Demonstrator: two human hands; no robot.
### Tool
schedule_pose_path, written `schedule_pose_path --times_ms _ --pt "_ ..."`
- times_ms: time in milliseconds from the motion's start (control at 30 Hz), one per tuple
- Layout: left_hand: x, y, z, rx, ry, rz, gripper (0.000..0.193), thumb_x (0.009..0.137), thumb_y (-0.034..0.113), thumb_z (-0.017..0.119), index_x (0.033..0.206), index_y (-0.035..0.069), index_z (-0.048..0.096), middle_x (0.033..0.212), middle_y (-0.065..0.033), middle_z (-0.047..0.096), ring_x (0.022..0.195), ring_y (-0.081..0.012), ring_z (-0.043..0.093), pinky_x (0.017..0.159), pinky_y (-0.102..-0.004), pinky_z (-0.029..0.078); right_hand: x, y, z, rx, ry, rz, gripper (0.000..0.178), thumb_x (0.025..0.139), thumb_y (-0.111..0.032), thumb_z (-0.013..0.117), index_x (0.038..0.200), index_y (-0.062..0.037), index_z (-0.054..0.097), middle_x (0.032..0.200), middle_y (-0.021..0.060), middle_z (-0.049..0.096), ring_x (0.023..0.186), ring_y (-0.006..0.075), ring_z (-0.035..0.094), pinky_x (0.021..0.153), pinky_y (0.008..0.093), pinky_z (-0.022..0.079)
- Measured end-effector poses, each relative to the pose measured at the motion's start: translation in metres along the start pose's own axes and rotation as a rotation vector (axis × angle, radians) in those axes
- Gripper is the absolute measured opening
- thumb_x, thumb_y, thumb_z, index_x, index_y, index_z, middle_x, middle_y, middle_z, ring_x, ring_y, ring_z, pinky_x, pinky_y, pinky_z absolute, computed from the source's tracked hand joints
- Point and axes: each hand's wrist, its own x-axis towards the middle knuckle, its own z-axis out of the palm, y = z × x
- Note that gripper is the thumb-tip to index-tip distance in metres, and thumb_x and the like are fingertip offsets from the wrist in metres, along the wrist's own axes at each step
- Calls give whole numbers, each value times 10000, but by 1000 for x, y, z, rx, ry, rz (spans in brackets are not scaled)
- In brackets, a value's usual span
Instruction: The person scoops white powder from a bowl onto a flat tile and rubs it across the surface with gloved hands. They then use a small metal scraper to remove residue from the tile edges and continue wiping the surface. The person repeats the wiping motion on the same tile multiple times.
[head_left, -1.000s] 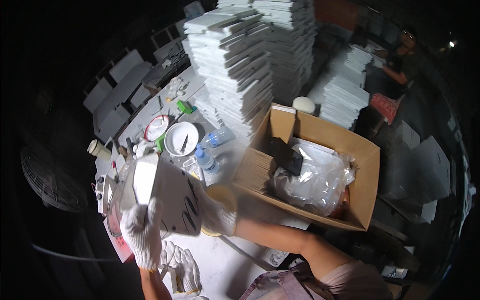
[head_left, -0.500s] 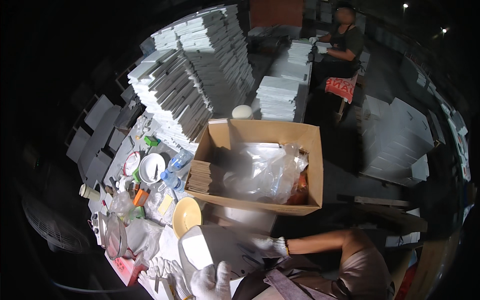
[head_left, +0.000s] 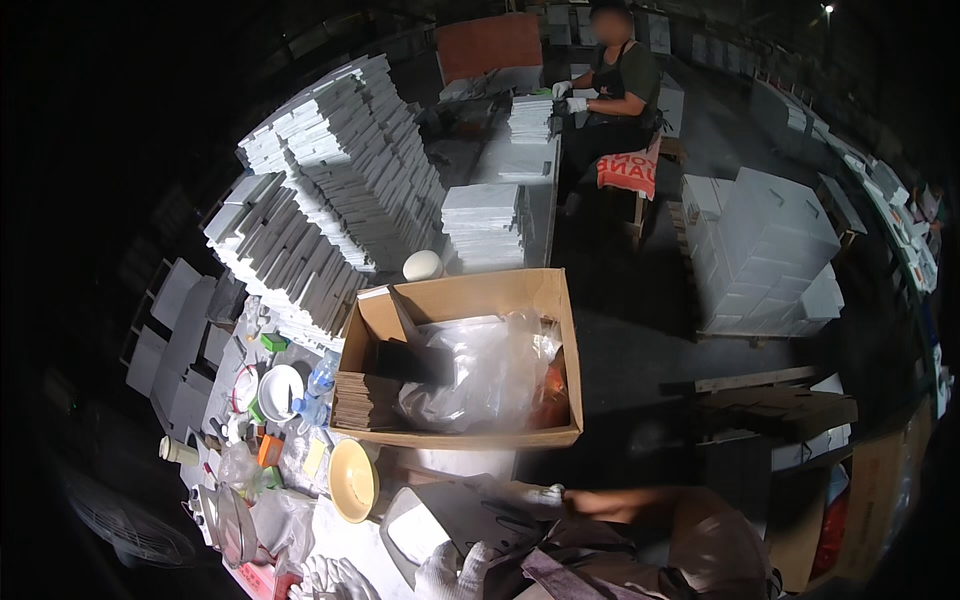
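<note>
A grey, round-cornered piece with dark curved line markings [head_left: 500, 512] lies low in the picture, close to my body. On its left part is a white panel [head_left: 416, 533]. My left hand [head_left: 452, 574], in a white knit glove, is at the near edge of this panel with fingers curled; what they grip, if anything, is hidden. My right hand [head_left: 543, 497], also gloved, is at the far right edge of the grey piece. Its fingers are smeared by motion. Just beyond stands an open cardboard box [head_left: 480, 437] with clear plastic bags [head_left: 470, 375] and stacked brown cardboard pieces [head_left: 363, 402].
A cluttered table to the left holds a yellow bowl [head_left: 353, 481], white bowl [head_left: 280, 394], plastic bottle [head_left: 312, 409] and white gloves [head_left: 335, 578]. Tall stacks of white boards [head_left: 340, 165] rise behind. A co-worker [head_left: 620, 90] sits farther back. White cartons [head_left: 770, 250] stand right.
My view has swung, so the box and table sit farther left and lower in the picture. My right hand has shifted slightly along the grey piece; my left hand stays near the white panel.
</note>
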Motion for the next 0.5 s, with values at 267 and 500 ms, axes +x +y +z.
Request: schedule_pose_path --times_ms 267,500 --pt "9 -15 19 29 6 41 522 1015 409 713 1320 -10 647 1159 -202 740 1013 -343 697 878 -405 550 10 5 -5 -23 44 5 769 1079 -649 455 1578 -65 444 1428 94 587 1203 154 601 1046 332 506" --pt "17 -29 23 35 21 61 498 1007 393 722 1305 2 644 1132 -205 742 997 -361 701 861 -419 554 -9 -25 4 54 -56 -2 758 1096 -633 421 1619 -85 403 1503 93 554 1294 161 570 1107 326 477"
